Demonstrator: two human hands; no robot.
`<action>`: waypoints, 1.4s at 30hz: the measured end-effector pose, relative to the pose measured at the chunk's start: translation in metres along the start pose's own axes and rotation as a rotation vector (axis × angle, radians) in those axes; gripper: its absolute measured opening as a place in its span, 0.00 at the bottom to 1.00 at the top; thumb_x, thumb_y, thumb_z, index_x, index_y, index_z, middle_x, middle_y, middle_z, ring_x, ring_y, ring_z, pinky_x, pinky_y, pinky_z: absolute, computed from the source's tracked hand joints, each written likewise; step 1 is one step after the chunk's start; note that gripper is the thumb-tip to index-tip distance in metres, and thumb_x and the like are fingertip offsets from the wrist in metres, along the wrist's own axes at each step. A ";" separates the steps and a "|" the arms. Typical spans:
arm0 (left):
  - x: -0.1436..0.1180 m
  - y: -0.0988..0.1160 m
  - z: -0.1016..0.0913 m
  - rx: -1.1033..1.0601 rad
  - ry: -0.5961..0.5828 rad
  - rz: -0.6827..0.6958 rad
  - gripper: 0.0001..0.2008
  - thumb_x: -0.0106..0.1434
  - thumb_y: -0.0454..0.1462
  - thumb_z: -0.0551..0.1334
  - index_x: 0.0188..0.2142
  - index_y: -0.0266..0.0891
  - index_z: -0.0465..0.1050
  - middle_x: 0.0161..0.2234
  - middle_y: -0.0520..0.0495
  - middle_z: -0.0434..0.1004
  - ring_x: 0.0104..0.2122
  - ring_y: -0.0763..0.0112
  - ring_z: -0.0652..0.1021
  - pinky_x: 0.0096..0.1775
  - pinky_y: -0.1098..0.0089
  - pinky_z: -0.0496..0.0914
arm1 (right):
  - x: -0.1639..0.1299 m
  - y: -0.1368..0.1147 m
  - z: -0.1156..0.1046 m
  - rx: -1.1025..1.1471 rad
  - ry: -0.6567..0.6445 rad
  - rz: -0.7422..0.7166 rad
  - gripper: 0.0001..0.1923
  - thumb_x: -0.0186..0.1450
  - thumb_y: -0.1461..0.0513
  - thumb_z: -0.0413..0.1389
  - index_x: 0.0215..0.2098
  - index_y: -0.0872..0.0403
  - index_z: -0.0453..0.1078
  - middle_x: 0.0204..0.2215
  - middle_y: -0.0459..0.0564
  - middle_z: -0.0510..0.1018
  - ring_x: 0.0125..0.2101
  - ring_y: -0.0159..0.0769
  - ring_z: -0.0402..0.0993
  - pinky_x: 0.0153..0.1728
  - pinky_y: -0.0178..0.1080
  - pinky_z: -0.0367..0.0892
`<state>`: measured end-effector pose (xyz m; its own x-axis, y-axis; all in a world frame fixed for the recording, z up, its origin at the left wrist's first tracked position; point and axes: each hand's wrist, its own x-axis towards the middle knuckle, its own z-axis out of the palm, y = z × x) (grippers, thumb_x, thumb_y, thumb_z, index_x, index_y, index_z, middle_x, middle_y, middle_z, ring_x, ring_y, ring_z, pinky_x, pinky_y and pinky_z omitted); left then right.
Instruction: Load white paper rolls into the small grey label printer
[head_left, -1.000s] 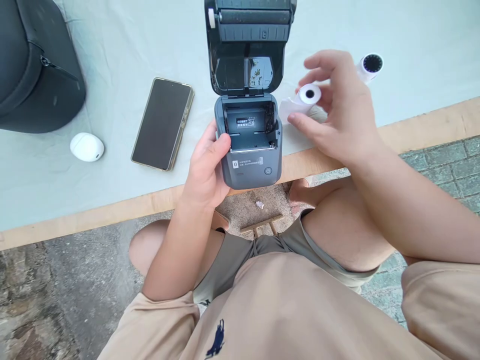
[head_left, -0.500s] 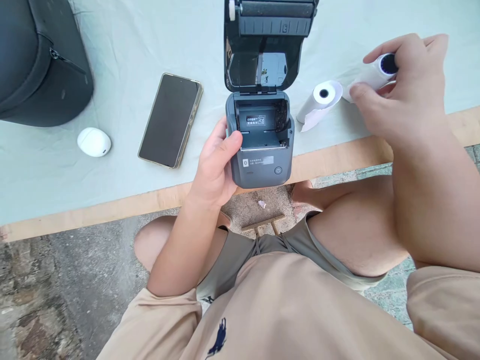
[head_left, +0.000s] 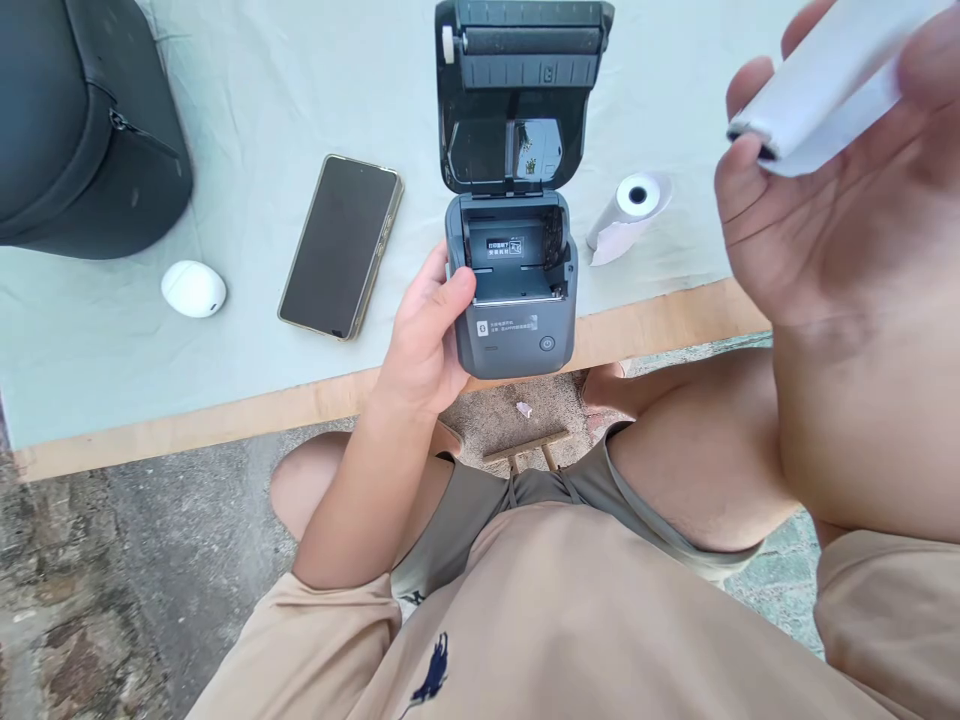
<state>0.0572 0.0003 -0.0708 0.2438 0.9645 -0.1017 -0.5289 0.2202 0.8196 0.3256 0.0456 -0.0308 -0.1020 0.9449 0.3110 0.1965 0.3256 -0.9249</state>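
On the table, largest thing first:
Table: a pale cloth over it, bare wood showing along the near edge.
Bag: dark and zipped, sitting at the far left corner.
Right hand: up off the table at the right, close to the camera, fingers curled around a white paper roll and gripping it; the roll is tilted, its dark core end pointing left.
Printer: grey, right at the near edge in the middle, lid flung open and standing up toward the far side, the paper bay bare.
Left hand: wrapped on the printer's left side, thumb pressed on the rim, holding it firm.
Phone: face up, dark screen, left of the printer, clear of it.
Second roll: lying just right of the printer, loose end trailing.
White case: small and oval, between bag and phone, near the front edge.
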 end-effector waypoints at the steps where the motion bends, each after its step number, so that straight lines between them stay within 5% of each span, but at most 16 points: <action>1: 0.000 0.001 0.000 -0.019 -0.009 -0.012 0.15 0.66 0.44 0.63 0.49 0.42 0.72 0.47 0.49 0.81 0.49 0.65 0.82 0.49 0.67 0.80 | -0.002 -0.008 0.011 0.136 0.046 0.016 0.24 0.67 0.60 0.53 0.61 0.38 0.67 0.61 0.41 0.68 0.49 0.34 0.79 0.37 0.33 0.79; 3: 0.000 0.002 0.001 -0.041 -0.022 -0.032 0.15 0.67 0.43 0.63 0.50 0.42 0.71 0.48 0.49 0.81 0.47 0.66 0.83 0.47 0.69 0.80 | -0.007 -0.020 0.032 0.062 0.064 -0.152 0.25 0.64 0.61 0.58 0.59 0.37 0.69 0.62 0.39 0.65 0.50 0.33 0.77 0.41 0.33 0.79; 7: -0.002 0.001 0.003 -0.013 -0.011 -0.019 0.16 0.66 0.43 0.64 0.51 0.41 0.71 0.47 0.47 0.81 0.52 0.63 0.81 0.48 0.69 0.81 | -0.018 -0.025 0.059 -0.227 -0.107 -0.418 0.30 0.63 0.63 0.61 0.61 0.40 0.62 0.56 0.42 0.69 0.53 0.28 0.73 0.46 0.30 0.77; 13: -0.004 0.000 0.006 -0.016 0.017 -0.003 0.15 0.65 0.42 0.66 0.50 0.40 0.71 0.49 0.46 0.80 0.62 0.58 0.74 0.60 0.65 0.75 | -0.018 -0.025 0.077 -0.640 -0.076 -0.574 0.10 0.64 0.69 0.56 0.41 0.53 0.61 0.43 0.42 0.78 0.44 0.23 0.78 0.42 0.29 0.75; 18: -0.004 0.000 0.005 -0.002 -0.005 -0.028 0.19 0.64 0.43 0.66 0.52 0.41 0.69 0.57 0.45 0.76 0.67 0.56 0.68 0.61 0.64 0.74 | -0.013 -0.022 0.086 -0.760 -0.123 -0.581 0.04 0.66 0.67 0.53 0.39 0.54 0.64 0.44 0.41 0.79 0.43 0.24 0.78 0.36 0.32 0.71; 21: -0.005 -0.001 0.005 0.007 -0.004 -0.025 0.21 0.63 0.45 0.67 0.53 0.42 0.68 0.58 0.44 0.74 0.66 0.56 0.69 0.59 0.63 0.76 | -0.012 -0.019 0.089 -0.772 -0.086 -0.588 0.03 0.67 0.65 0.54 0.38 0.52 0.69 0.44 0.38 0.80 0.45 0.26 0.78 0.42 0.36 0.70; 25: -0.005 -0.002 0.005 0.010 0.010 -0.017 0.20 0.63 0.46 0.67 0.51 0.43 0.68 0.54 0.46 0.77 0.65 0.57 0.71 0.59 0.62 0.75 | -0.014 -0.021 0.091 -0.736 -0.005 -0.617 0.04 0.67 0.61 0.56 0.35 0.49 0.73 0.37 0.39 0.80 0.40 0.29 0.75 0.42 0.40 0.66; 31: -0.005 -0.003 -0.001 -0.002 0.016 -0.008 0.19 0.63 0.49 0.64 0.50 0.47 0.69 0.48 0.47 0.80 0.63 0.56 0.72 0.58 0.58 0.76 | -0.025 -0.021 0.094 -0.613 -0.135 -0.731 0.05 0.63 0.61 0.60 0.38 0.50 0.72 0.36 0.42 0.78 0.43 0.32 0.73 0.44 0.41 0.65; 36: -0.005 -0.003 -0.004 0.063 0.007 0.020 0.21 0.59 0.43 0.69 0.50 0.45 0.68 0.46 0.47 0.79 0.57 0.55 0.77 0.46 0.64 0.80 | -0.026 -0.019 0.090 -0.522 -0.181 -0.736 0.07 0.63 0.61 0.60 0.40 0.51 0.72 0.38 0.43 0.78 0.45 0.34 0.74 0.46 0.41 0.71; 39: -0.005 -0.004 -0.005 0.083 -0.032 0.040 0.28 0.55 0.42 0.72 0.53 0.47 0.64 0.53 0.47 0.77 0.56 0.55 0.79 0.42 0.67 0.80 | -0.020 -0.027 0.081 -0.473 -0.061 -0.651 0.12 0.63 0.61 0.58 0.46 0.50 0.70 0.51 0.46 0.74 0.52 0.35 0.73 0.51 0.41 0.73; 42: -0.005 -0.006 -0.007 0.110 -0.054 0.041 0.35 0.52 0.42 0.73 0.57 0.49 0.61 0.57 0.45 0.74 0.59 0.52 0.76 0.44 0.66 0.80 | -0.017 -0.039 0.073 -0.451 -0.005 -0.402 0.23 0.66 0.57 0.55 0.59 0.43 0.64 0.66 0.43 0.61 0.66 0.39 0.62 0.57 0.40 0.71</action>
<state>0.0531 -0.0049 -0.0793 0.2682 0.9626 -0.0386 -0.4476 0.1600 0.8798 0.2489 0.0145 -0.0164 -0.2581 0.7449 0.6152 0.5357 0.6403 -0.5505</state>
